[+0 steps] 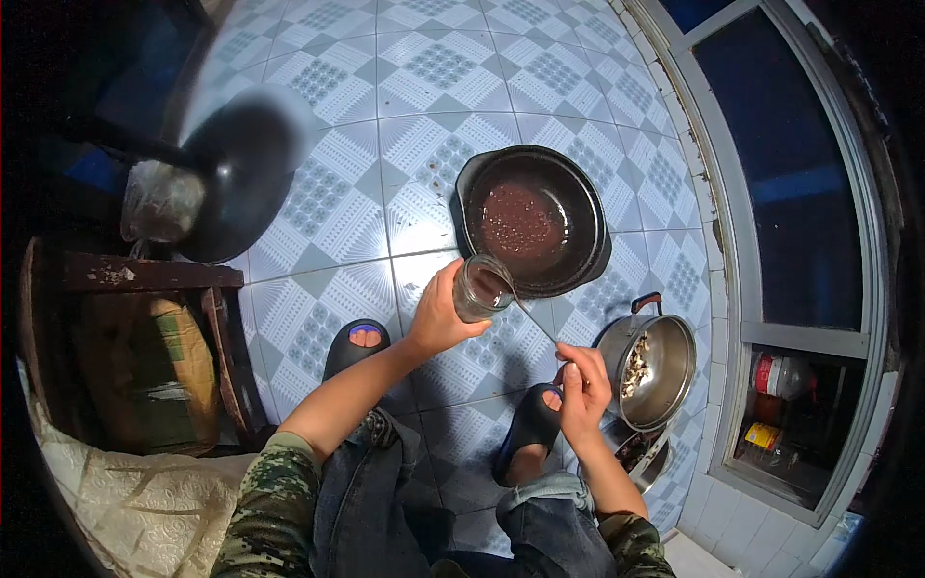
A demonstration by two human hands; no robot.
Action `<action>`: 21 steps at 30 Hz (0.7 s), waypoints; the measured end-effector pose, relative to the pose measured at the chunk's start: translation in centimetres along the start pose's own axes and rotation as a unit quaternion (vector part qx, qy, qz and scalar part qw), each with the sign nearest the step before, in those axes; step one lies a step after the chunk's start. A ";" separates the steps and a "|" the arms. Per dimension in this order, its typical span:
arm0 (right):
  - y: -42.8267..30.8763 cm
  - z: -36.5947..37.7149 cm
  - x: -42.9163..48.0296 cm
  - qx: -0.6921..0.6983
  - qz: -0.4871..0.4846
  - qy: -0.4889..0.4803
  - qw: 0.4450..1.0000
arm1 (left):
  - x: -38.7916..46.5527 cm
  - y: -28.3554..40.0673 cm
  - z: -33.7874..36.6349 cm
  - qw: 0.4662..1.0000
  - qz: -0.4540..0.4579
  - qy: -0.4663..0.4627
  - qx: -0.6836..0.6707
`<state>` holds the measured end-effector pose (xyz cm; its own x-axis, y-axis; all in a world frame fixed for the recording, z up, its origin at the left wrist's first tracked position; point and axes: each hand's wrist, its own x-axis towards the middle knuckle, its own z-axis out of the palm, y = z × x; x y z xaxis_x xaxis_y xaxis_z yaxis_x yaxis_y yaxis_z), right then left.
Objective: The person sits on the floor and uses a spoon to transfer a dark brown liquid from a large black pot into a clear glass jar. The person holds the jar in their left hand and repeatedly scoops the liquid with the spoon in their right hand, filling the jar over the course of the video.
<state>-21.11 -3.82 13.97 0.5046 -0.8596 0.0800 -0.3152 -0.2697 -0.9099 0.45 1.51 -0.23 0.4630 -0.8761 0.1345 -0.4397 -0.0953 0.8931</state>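
In my left hand (439, 314) is a glass jar (473, 300) with dark reddish-brown liquid inside, tilted beside the near rim of a black pot (578, 253). My right hand (584, 394) grips the handle end of a thin metal spoon (533, 318). The spoon reaches up to the jar's mouth, and its bowl is hard to make out there. Reddish-brown liquid (522, 219) with small bubbles or grains covers the pot's bottom. The pot stands on the tiled floor (441, 180) in front of my feet.
At the right stands a steel pot (678, 368) holding pale dry pieces, with another metal vessel (654, 462) below it. A dark wok (249, 180) rests at the left near a wooden frame (155, 274). Bottles (780, 376) show behind the framed glass (795, 180) at right.
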 end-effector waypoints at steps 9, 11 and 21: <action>4.9 -2.4 3.8 0.462 0.367 0.135 0.796 | -0.1 -0.1 -0.2 1.000 0.002 0.001 0.002; 7.1 -2.7 5.2 0.463 0.350 0.149 0.801 | 0.0 -0.2 0.0 1.000 0.004 0.005 0.003; 15.2 1.9 14.0 0.362 0.311 0.252 0.842 | 0.1 0.1 0.0 1.000 0.001 0.000 0.000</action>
<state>-17.30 -19.09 0.47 -0.0389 -0.8604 -0.5082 0.2725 0.4801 -0.8338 0.45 1.40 -0.16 0.4622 -0.8761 0.1371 -0.4415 -0.0932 0.8924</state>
